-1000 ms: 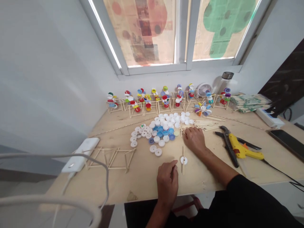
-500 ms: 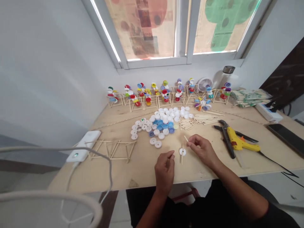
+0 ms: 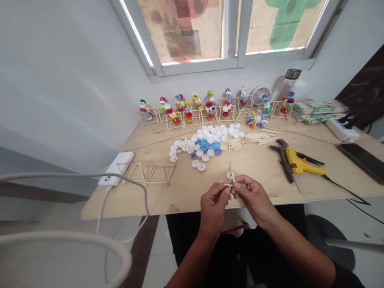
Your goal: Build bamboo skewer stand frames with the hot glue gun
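My left hand (image 3: 213,204) and my right hand (image 3: 255,200) meet near the table's front edge, fingertips pinched close together. Between them lies a short wooden stick (image 3: 228,185), held almost level. A second pale stick piece (image 3: 233,178) rises from my right fingertips. Just beyond, a white bottle cap (image 3: 229,175) rests on the table with a thin stick across it, partly hidden by the pieces in front. I cannot tell whether the held sticks touch the cap.
Loose bottle caps (image 3: 207,146) and cut sticks (image 3: 255,139) lie ahead. A yellow glue gun (image 3: 303,163) and black-handled cutters (image 3: 285,162) are on the right, near a phone (image 3: 363,160). A stick frame (image 3: 147,174) stands left; colourful cap wheels (image 3: 189,110) line the back.
My left hand has moved in to meet the right at the stick. My right hand has come down toward the table edge with its stick. The view has tilted down slightly.
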A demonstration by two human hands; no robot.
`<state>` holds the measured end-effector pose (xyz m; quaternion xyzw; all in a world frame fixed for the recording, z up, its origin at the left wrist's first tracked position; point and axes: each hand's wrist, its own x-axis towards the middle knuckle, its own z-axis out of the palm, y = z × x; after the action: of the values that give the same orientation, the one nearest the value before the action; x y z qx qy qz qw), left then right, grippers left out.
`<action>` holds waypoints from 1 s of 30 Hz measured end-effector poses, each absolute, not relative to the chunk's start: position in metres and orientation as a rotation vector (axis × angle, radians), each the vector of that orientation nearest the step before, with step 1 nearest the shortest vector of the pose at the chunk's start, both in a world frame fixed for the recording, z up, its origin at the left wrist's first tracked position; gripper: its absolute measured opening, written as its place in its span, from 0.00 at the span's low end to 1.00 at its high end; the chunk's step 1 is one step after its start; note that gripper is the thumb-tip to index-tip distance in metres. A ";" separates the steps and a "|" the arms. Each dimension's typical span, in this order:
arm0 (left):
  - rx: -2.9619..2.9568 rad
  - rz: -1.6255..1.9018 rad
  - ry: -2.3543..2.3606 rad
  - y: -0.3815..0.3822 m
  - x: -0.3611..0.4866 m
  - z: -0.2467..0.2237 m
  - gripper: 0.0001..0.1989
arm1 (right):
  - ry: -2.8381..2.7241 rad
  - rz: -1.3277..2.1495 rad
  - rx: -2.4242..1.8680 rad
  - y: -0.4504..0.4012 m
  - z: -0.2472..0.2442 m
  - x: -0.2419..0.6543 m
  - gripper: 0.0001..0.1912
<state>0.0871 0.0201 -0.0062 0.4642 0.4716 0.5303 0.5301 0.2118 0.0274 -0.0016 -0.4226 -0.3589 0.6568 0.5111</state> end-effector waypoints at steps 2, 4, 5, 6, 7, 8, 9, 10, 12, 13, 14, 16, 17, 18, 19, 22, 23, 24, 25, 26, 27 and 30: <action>1.101 1.276 1.134 0.011 0.089 -0.005 0.12 | -0.852 1.599 -1.017 0.020 -0.001 0.210 0.12; 1.104 1.275 1.160 0.002 0.089 -0.004 0.10 | -0.850 1.640 -1.040 0.010 -0.002 0.208 0.13; 1.108 1.270 1.175 -0.003 0.088 -0.004 0.10 | -0.860 1.666 -1.056 0.004 -0.004 0.208 0.13; 1.113 1.257 1.186 -0.008 0.087 -0.004 0.10 | -0.874 1.690 -1.069 -0.003 -0.006 0.208 0.13; 1.121 1.238 1.194 -0.012 0.085 -0.005 0.11 | -0.891 1.716 -1.078 -0.009 -0.009 0.208 0.13; 1.132 1.210 1.197 -0.016 0.083 -0.005 0.12 | -0.906 1.740 -1.081 -0.016 -0.012 0.209 0.13; 1.145 1.177 1.197 -0.020 0.081 -0.005 0.12 | -0.916 1.763 -1.079 -0.022 -0.015 0.210 0.13; 1.161 1.143 1.197 -0.023 0.079 -0.005 0.11 | -0.919 1.781 -1.077 -0.028 -0.018 0.211 0.13; 1.205 1.094 1.208 -0.030 0.076 -0.006 0.10 | -0.921 1.795 -1.088 -0.038 -0.023 0.212 0.13; 1.233 1.090 1.221 -0.033 0.075 -0.006 0.09 | -0.931 1.791 -1.104 -0.042 -0.025 0.212 0.14; 1.263 1.100 1.235 -0.036 0.075 -0.006 0.09 | -0.943 1.779 -1.126 -0.046 -0.026 0.212 0.14; 1.320 1.138 1.258 -0.041 0.075 -0.006 0.08 | -0.966 1.759 -1.164 -0.051 -0.028 0.210 0.15; 1.343 1.156 1.263 -0.044 0.076 -0.007 0.08 | -0.971 1.751 -1.173 -0.053 -0.028 0.209 0.15; 1.363 1.169 1.264 -0.046 0.077 -0.008 0.08 | -0.975 1.745 -1.177 -0.055 -0.029 0.209 0.16; 1.383 1.175 1.265 -0.049 0.077 -0.009 0.07 | -0.978 1.739 -1.177 -0.056 -0.030 0.208 0.16; 1.447 1.192 1.278 -0.054 0.079 -0.015 0.07 | -0.995 1.732 -1.179 -0.059 -0.034 0.209 0.17; 1.473 1.198 1.288 -0.056 0.079 -0.017 0.07 | -0.998 1.735 -1.180 -0.060 -0.035 0.210 0.17; 1.502 1.208 1.300 -0.057 0.080 -0.020 0.07 | -0.999 1.739 -1.180 -0.061 -0.036 0.211 0.17; 1.536 1.220 1.311 -0.059 0.081 -0.022 0.07 | -0.998 1.740 -1.182 -0.061 -0.037 0.212 0.17; 1.575 1.234 1.324 -0.060 0.081 -0.024 0.07 | -0.999 1.739 -1.183 -0.062 -0.038 0.213 0.18; 1.617 1.250 1.337 -0.060 0.082 -0.026 0.06 | -1.001 1.733 -1.184 -0.062 -0.040 0.213 0.18; 1.762 1.308 1.356 -0.061 0.086 -0.031 0.05 | -1.020 1.706 -1.181 -0.060 -0.043 0.214 0.19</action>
<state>0.0861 -0.0613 -0.0315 0.6562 0.5052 0.4871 0.2774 0.2135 -0.0596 -0.0433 -0.4675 -0.4038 0.6754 0.4028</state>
